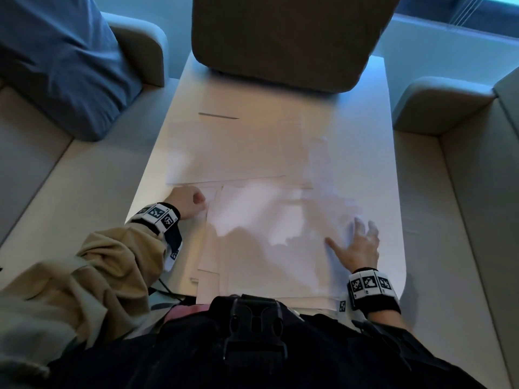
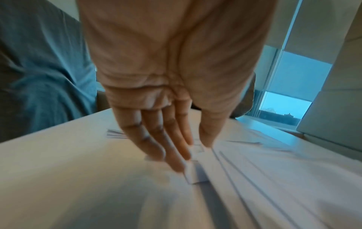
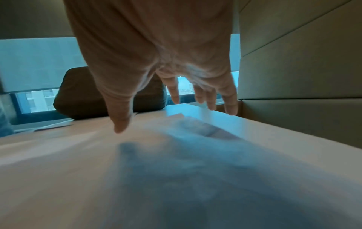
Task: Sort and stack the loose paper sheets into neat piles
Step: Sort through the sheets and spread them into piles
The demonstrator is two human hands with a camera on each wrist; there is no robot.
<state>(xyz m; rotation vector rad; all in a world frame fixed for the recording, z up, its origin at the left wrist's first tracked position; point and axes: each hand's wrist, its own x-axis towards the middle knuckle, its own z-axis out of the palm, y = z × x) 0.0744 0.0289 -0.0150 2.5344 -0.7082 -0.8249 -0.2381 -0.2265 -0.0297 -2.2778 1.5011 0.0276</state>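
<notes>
Several loose white paper sheets (image 1: 266,242) lie overlapping and askew on the near half of the white table (image 1: 376,164). More sheets (image 1: 230,153) are spread flat across its middle. My left hand (image 1: 200,199) is at the near pile's far left corner. In the left wrist view its straight fingers (image 2: 176,155) touch the fanned sheet corners (image 2: 195,175), with the thumb close beside them. My right hand (image 1: 351,234) is spread with straight fingers over the pile's right side. In the right wrist view its thumb tip (image 3: 121,127) is down at the paper while the other fingers are slightly raised.
A brown cushioned chair back (image 1: 280,37) overhangs the table's far end. Beige sofa arms (image 1: 438,105) flank the table on both sides, and blue cloth (image 1: 61,60) lies at the far left. A black buckle (image 1: 252,324) at my waist is against the near edge.
</notes>
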